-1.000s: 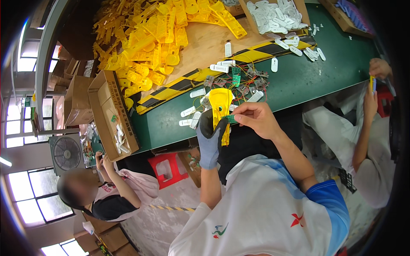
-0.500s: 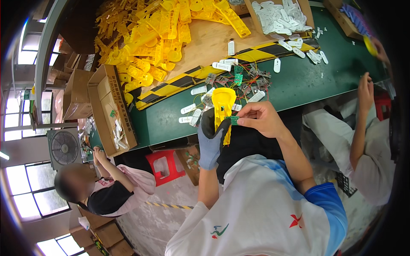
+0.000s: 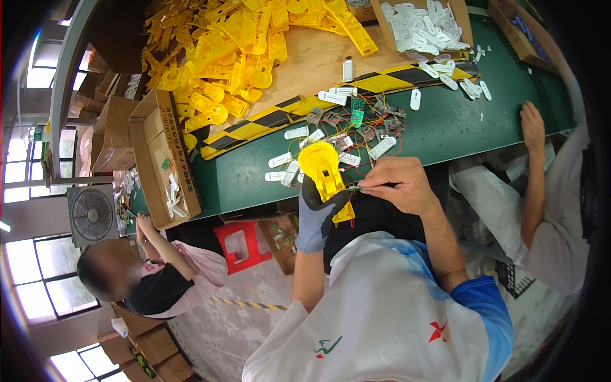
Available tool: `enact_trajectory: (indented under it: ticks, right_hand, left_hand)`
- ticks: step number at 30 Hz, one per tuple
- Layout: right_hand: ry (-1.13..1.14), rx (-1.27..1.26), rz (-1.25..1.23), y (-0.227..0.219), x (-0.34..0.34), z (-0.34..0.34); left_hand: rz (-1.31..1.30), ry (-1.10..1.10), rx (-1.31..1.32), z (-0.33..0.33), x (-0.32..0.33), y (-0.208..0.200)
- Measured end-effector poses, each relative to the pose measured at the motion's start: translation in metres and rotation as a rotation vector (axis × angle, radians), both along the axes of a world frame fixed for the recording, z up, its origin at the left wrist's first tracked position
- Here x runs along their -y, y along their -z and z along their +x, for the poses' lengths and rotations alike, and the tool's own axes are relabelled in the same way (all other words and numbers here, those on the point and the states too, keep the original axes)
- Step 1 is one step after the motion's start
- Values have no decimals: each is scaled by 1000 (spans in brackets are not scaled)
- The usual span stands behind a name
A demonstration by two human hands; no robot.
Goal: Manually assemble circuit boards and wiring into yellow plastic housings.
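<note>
Gloved in grey and black, my left hand (image 3: 313,213) is wrapped round a yellow plastic housing (image 3: 323,167), its round end pointing away from me. Between the thumb and fingers of my bare right hand (image 3: 401,184) is a small green circuit board (image 3: 354,188), seen nearly edge-on beside the housing. Whether the board touches the housing I cannot tell. A thin red wire shows at the housing's lower end. Just beyond my hands lie white oval plastic covers (image 3: 382,148), another green circuit board (image 3: 357,112) and a tangle of small wired parts (image 3: 388,118).
A heap of yellow housings (image 3: 235,57) lies behind a black-and-yellow taped edge (image 3: 254,125). Cardboard boxes stand left (image 3: 141,146) and back right (image 3: 470,28), the latter with white covers. A person sits on each side at the green table (image 3: 458,137); a red stool (image 3: 223,245) is below.
The yellow housing has tilted, its round end moving left and showing more of its face. The circuit board has turned from flat to nearly edge-on. The right-hand person's raised hand has lowered.
</note>
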State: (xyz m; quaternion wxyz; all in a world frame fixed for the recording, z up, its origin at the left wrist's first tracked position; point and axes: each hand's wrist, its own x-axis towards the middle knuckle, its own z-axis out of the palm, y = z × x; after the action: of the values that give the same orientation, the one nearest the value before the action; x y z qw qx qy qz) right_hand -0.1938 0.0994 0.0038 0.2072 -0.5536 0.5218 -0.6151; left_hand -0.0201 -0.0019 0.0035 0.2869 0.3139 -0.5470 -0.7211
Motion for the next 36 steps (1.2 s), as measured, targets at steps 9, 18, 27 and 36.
enact_trajectory:
  ticks: [9,18,27,36]
  right_hand:
    - [-35,-45,51,1,0,0]
    - [-26,25,199,-2,0,1]
    - [-24,602,362,14,8,8]
    - [0,635,352,25,14,10]
  left_hand:
    - [57,-119,39,0,-8,14]
    - [162,-86,-10,-1,-10,15]
    - [305,86,-57,-4,-10,24]
    - [369,89,-52,2,-8,22]
